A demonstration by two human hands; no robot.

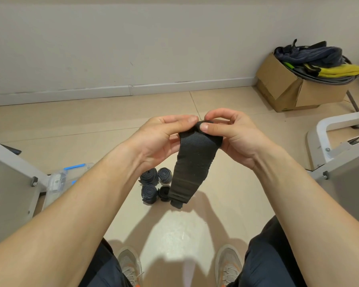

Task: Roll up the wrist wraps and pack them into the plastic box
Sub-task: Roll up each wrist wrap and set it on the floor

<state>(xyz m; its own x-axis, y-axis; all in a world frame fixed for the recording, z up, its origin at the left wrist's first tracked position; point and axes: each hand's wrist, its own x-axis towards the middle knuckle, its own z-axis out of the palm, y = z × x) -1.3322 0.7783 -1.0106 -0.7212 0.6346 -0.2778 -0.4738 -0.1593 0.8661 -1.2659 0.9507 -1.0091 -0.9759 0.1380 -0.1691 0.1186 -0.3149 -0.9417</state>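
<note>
the left hand point(162, 135) is pinching the top end of the black wrist wrap point(193, 166) between thumb and curled fingers, and the right hand point(234, 133) is pinching the same end from the other side, its thumb pressing on a small first fold. neither hand is spreading wide; both are closing narrowly on the fabric, and the two are nearly touching above it.

the roll is only just beginning, so this is where it is likely to be going wrong. if the first turn is sitting loose or crooked, every later turn will be following it, and the roll will be coming out fat or cone-shaped and fitting badly in the box. the long free tail is hanging unsupported; it could be twisting as the hands are turning, or slipping out of the pinch altogether. its lower end is dangling just over the rolled wraps point(155, 183) on the floor point(91, 125) and could be knocking them over.

the wrap is looking like a broad woven band, ribbed across, flecked with pale lint, ending in a narrower tab at the bottom.

four finished rolls are standing together on end, spirals showing. the clear plastic box point(58, 181) with blue latches is lying to the left, partly hidden by the left forearm; whether it is open i cannot tell.
</note>
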